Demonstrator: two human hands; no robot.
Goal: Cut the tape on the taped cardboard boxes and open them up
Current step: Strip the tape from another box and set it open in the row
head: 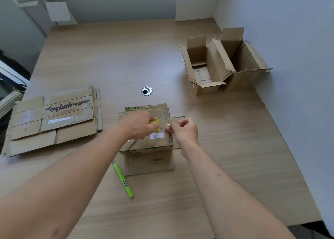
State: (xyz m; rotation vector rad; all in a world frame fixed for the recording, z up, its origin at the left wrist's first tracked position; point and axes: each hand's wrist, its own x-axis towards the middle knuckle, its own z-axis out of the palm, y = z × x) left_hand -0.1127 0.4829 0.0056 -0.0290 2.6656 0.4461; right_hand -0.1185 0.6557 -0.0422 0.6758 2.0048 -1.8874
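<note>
Left hand [137, 125] curled round a yellow-cored tape roll [155, 124], resting on top of the closed box [146, 141] at table centre. Right hand [184, 130] pinching what looks like the free end of clear tape, just beside the roll at the box's right edge. Seemingly taping, not cutting: this box closed, its seam not yet slit. Green utility knife [123, 179] lying untouched on the table [216, 166], just left of the box's near side.

Far right, two boxes [224, 63] already standing open, flaps up, touching each other. At left, a flattened cardboard stack [54, 119], old tape strips across it.

Legible: "100" on a white sticker [156, 135] on the box top; green Chinese characters along its far edge, probably a city branch name; "asimir" plus Chinese characters on the flattened stack. Small print on the box's front too blurred to read.
</note>
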